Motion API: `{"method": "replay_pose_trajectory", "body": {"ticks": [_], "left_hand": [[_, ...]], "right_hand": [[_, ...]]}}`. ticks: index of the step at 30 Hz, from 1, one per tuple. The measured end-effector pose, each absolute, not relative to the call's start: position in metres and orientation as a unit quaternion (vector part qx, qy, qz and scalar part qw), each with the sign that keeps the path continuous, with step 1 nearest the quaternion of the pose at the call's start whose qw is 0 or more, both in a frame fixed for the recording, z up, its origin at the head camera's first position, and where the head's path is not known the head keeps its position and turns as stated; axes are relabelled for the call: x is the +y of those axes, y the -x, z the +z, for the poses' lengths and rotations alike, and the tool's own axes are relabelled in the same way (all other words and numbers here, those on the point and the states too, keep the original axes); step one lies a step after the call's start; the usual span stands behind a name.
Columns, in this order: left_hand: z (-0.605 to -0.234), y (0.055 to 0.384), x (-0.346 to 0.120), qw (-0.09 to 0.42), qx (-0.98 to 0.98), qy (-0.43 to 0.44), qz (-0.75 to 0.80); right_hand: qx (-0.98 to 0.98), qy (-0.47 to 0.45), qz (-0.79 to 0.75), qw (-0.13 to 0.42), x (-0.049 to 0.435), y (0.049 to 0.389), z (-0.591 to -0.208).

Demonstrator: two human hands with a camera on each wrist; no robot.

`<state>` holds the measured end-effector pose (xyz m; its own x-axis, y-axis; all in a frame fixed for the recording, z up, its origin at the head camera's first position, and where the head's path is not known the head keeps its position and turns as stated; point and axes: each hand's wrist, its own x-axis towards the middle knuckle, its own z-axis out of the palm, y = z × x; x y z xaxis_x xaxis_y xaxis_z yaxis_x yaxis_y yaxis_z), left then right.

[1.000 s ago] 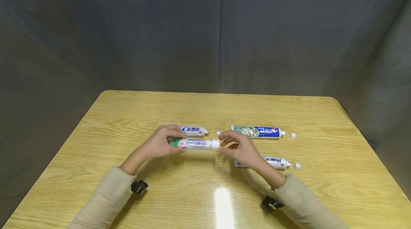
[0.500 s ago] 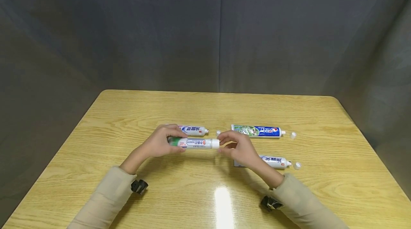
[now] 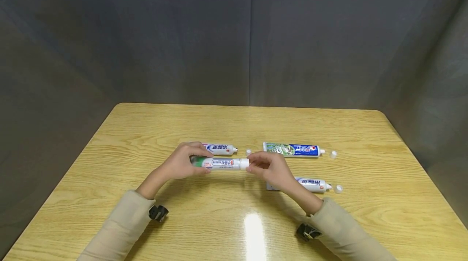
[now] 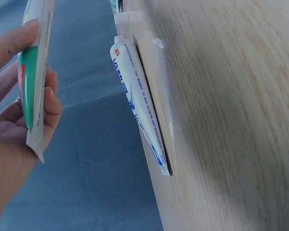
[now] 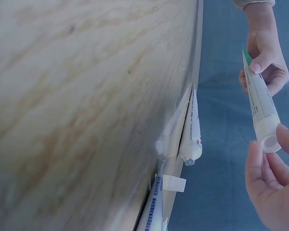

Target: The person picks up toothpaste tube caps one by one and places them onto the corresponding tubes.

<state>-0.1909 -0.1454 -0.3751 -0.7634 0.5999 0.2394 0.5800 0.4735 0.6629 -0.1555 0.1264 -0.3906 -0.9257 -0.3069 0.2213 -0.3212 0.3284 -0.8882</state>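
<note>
My left hand (image 3: 181, 161) grips a white and green toothpaste tube (image 3: 222, 164) above the table, its capped end toward the right. In the left wrist view the left fingers curl round the tube's green tail (image 4: 31, 86). My right hand (image 3: 273, 168) pinches at the white cap (image 3: 245, 164), thumb and fingertips on either side of it, as the right wrist view shows with the cap's end (image 5: 269, 143) between them. Behind the held tube lies a white toothpaste tube (image 3: 221, 149) without its cap, partly hidden by my left hand.
A blue and green uncapped tube (image 3: 292, 150) lies at the back right. Nearer is another white uncapped tube (image 3: 312, 185), partly behind my right hand. Loose white caps (image 3: 333, 154) lie by the nozzles, with one cap (image 3: 338, 189) near the front tube. Dark cloth (image 3: 234, 41) hangs behind the wooden table (image 3: 183, 228).
My right fingertips have shifted slightly and drawn together round the cap. The left hand and its tube stay almost still; the tubes and caps on the table have not moved.
</note>
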Motion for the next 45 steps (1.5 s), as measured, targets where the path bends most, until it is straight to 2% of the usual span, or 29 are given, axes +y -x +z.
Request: {"method": "replay_pose_trajectory", "body": {"ticks": [13, 33, 40, 45], "left_hand": [[-0.375, 0.191, -0.145, 0.007, 0.857, -0.344, 0.383], [-0.376, 0.192, -0.145, -0.001, 0.855, -0.349, 0.384], [-0.375, 0.191, -0.145, 0.003, 0.857, -0.345, 0.383], [-0.374, 0.191, -0.145, 0.002, 0.858, -0.343, 0.382]], "right_hand": [[-0.820, -0.188, 0.541, 0.004, 0.128, 0.156, -0.390], [-0.801, -0.198, 0.564, -0.030, 0.128, 0.158, -0.389], [-0.820, -0.204, 0.533, -0.043, 0.126, 0.141, -0.354], [-0.826, -0.205, 0.524, -0.034, 0.130, 0.145, -0.364]]}}
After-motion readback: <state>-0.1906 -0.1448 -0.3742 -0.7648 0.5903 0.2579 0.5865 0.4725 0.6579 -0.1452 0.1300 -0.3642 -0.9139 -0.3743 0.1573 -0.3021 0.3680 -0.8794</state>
